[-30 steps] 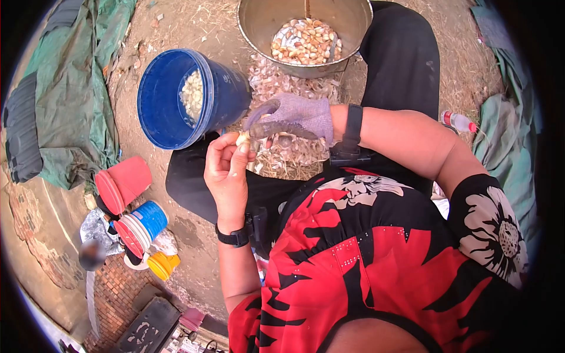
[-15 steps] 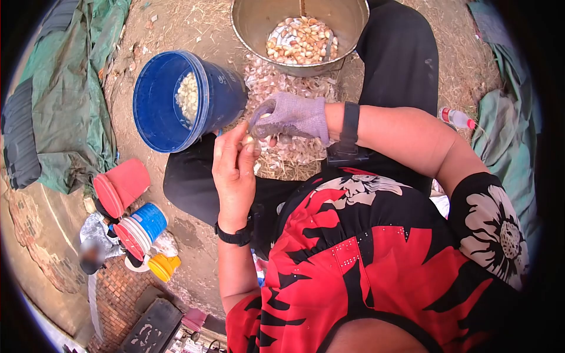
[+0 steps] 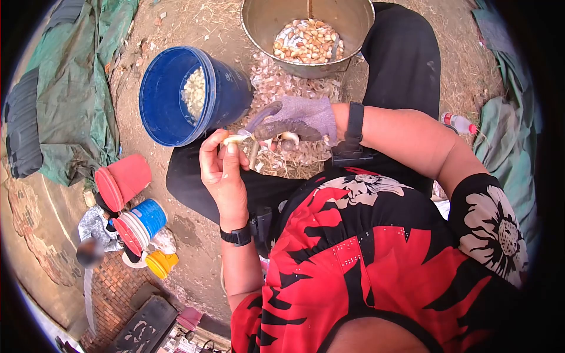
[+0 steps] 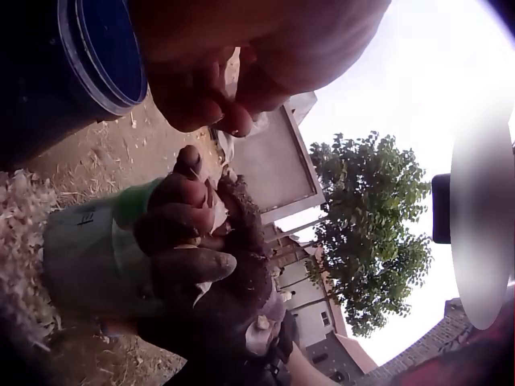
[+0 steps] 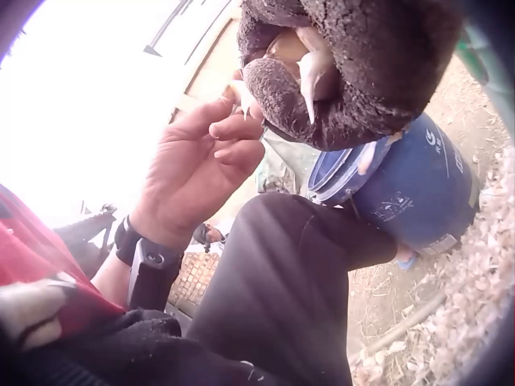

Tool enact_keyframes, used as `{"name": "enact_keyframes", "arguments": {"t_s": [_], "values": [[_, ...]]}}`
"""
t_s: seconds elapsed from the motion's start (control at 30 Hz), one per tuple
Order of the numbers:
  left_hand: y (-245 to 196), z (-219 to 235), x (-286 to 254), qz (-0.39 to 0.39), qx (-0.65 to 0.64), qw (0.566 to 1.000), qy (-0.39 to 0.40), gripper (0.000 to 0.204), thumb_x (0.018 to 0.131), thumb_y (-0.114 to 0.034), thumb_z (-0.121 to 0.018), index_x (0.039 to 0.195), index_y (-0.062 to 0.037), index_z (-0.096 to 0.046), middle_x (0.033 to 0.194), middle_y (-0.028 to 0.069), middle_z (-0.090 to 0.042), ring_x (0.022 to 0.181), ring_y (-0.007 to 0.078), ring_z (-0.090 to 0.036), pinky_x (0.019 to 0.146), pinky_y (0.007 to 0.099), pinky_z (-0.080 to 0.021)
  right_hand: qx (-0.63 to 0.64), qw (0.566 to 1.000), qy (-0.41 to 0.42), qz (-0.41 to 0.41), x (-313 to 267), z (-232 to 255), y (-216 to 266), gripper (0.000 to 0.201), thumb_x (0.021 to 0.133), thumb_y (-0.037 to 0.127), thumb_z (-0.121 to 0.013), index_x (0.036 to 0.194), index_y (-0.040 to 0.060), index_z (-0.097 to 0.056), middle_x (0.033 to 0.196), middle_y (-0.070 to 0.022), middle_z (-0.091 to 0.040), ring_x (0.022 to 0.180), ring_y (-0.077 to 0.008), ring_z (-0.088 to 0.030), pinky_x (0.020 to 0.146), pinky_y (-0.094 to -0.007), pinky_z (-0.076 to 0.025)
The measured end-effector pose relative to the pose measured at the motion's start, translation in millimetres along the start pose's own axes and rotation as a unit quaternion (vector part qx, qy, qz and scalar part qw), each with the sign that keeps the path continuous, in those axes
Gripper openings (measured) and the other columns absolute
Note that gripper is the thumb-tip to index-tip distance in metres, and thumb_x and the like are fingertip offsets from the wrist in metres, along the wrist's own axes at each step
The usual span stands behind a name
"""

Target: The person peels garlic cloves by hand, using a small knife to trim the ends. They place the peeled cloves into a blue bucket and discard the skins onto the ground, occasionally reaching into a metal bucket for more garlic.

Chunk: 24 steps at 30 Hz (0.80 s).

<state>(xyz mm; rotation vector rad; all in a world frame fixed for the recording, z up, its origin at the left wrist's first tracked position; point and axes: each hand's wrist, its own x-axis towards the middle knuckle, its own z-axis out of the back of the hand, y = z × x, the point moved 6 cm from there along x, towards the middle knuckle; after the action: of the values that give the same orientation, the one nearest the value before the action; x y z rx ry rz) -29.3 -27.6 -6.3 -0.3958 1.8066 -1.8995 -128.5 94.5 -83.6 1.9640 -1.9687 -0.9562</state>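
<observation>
Thumb and fingers of my bare left hand (image 3: 226, 167) pinch a pale garlic clove (image 3: 236, 139). Right beside it is my right hand (image 3: 294, 120), in a lilac glove with dark, dirty finger faces, its thumb and forefinger reaching to that clove. More garlic (image 5: 314, 72) with whitish skin is held inside the curled gloved fingers, as the right wrist view shows. In the left wrist view the bare hand (image 4: 241, 64) is above the gloved one (image 4: 193, 233). Close ahead stands a blue bucket (image 3: 235, 94) with peeled cloves (image 3: 193, 94) inside.
A metal pot (image 3: 353, 56) with unpeeled cloves (image 3: 309, 41) stands ahead, garlic skins (image 3: 276, 76) heaped before it. To the left are a red bucket (image 3: 132, 179), a blue-and-white bucket (image 3: 150, 217), a yellow container (image 3: 162, 265) and another person (image 3: 97, 229). A bottle (image 3: 459, 123) lies right.
The left hand has drawn slightly away from the gloved fingers after closing in on them half a second ago. More of the pinched clove shows, and a clove appears under the gloved fingers.
</observation>
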Motion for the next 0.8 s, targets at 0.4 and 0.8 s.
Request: {"name": "enact_keyframes", "arguments": {"t_s": [0.4,0.8], "values": [[6,-19,9,-0.064,0.155,0.986,-0.013,0.023,0.1,-0.007,-0.054,0.122,-0.0022,-0.057,0.1,0.0038,-0.063,0.07,0.0067,-0.054,0.063,0.0216,-0.045,-0.07,0.988,-0.023,0.134,8,16,8,0.037,0.089,0.029,-0.073,0.115,0.0042,-0.068,0.102,-0.0016,-0.067,0.088,-0.0083,-0.059,0.075,-0.0248,-0.05],[44,-20,10,0.182,-0.155,0.971,0.028,0.048,0.105,-0.046,-0.039,0.107,-0.0011,-0.056,0.069,0.0043,-0.054,0.051,0.0084,-0.044,0.047,0.0229,-0.034,-0.097,0.989,0.027,0.112,4,-6,7,0.03,0.09,0.029,-0.072,0.109,0.0051,-0.07,0.096,-0.0025,-0.069,0.084,-0.0083,-0.061,0.071,-0.0244,-0.049]]}}
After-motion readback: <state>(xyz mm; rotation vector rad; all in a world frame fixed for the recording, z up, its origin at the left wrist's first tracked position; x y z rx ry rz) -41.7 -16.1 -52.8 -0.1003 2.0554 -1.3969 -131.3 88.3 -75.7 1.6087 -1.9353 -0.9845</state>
